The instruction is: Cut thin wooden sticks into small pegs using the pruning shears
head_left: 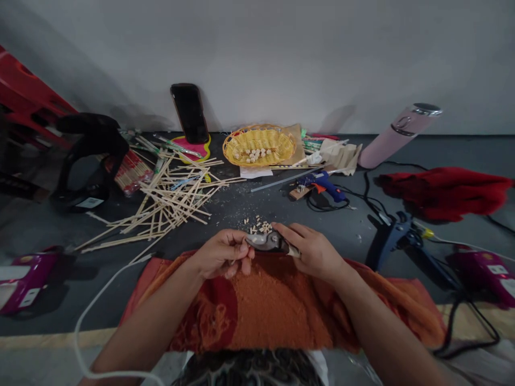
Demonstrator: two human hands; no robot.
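My right hand is closed around the handles of a pair of pruning shears, whose metal jaws point left. The fingers of my left hand pinch together right at the tip of the jaws. Whatever they hold is too small and hidden to make out. Just beyond the shears lie several short cut stick pieces with crumbs around them. Both hands are above an orange towel spread along the near table edge.
Loose wooden sticks are heaped at left. A yellow basket holding small pale pieces stands at the back, beside a propped phone. To the right are a blue glue gun, a pink bottle, a red cloth and a dark-blue clamp-like tool.
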